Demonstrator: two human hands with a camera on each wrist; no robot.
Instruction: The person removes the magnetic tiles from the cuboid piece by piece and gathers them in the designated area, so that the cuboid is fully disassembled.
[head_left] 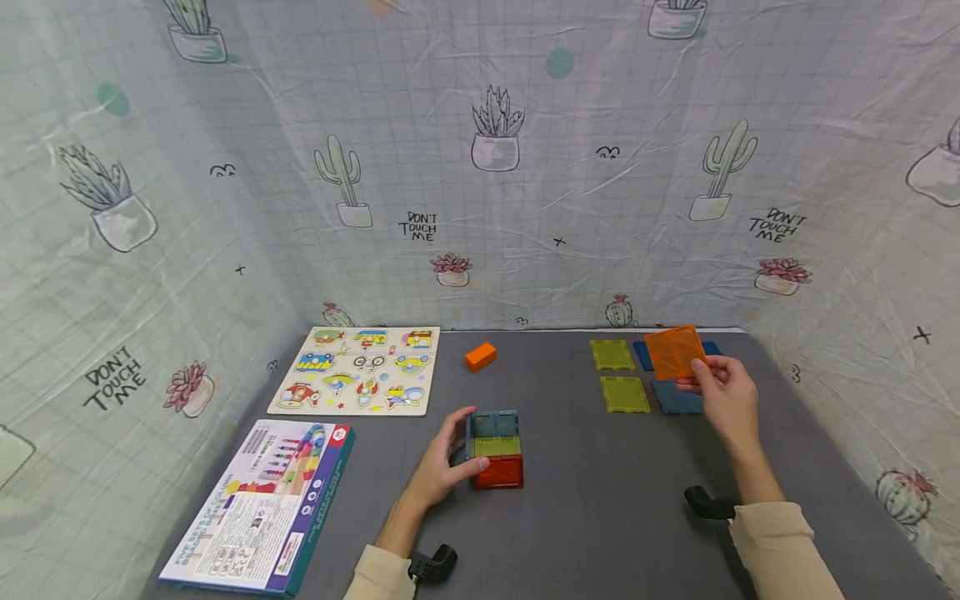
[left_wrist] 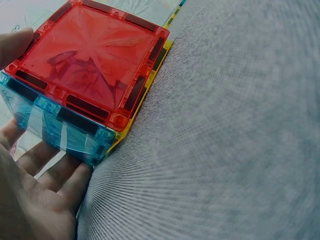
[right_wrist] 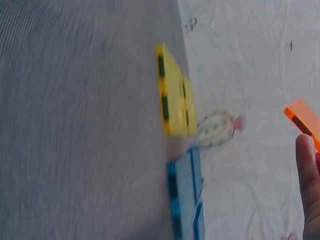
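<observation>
A small box of translucent magnetic tiles stands on the grey table, with a red tile (head_left: 500, 473) on the near side. Its blue side tile (left_wrist: 55, 125) faces the fingers of my left hand (head_left: 437, 468), which grips the box with the thumb at the red tile's edge. Raised over the table at the right, an orange magnetic tile (head_left: 670, 352) is pinched between thumb and fingers of my right hand (head_left: 726, 398). Beneath and beside it lie blue tiles (head_left: 678, 400) and two yellow tiles (head_left: 625, 395), flat on the table; the orange tile partly covers the blue ones.
An orange block (head_left: 481, 357) lies behind the tile box. At the left are a wooden vehicle puzzle board (head_left: 352, 392) and, nearer, a flat printed box (head_left: 247, 508). A cactus-patterned cloth (head_left: 525, 208) hangs along the back and sides of the table.
</observation>
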